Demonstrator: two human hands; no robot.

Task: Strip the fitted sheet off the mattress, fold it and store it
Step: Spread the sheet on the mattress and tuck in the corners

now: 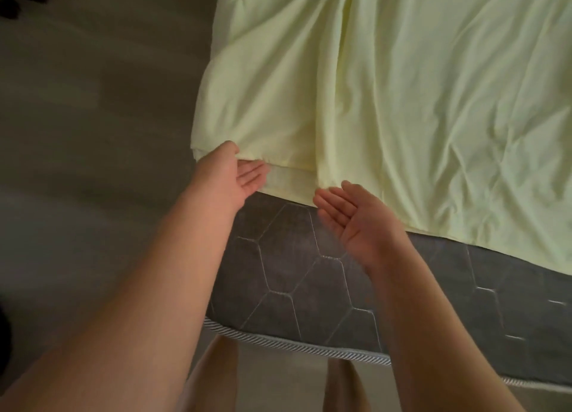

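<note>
Two-handed: held all fingers straight and loose, palms up, clasping nothing. Touched left hand (238,173) to the hem of the pale yellow fitted sheet (402,102) at its corner; held right hand (353,216) just beside that hem. Found sheet lying loose and rumpled atop the grey quilted mattress (278,272).

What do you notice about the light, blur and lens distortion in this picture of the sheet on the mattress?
Head view: the light is dim, with the sheet the brightest area; the floor on the left is smeared by blur; the mattress edge curves, a wide-angle bend.
</note>
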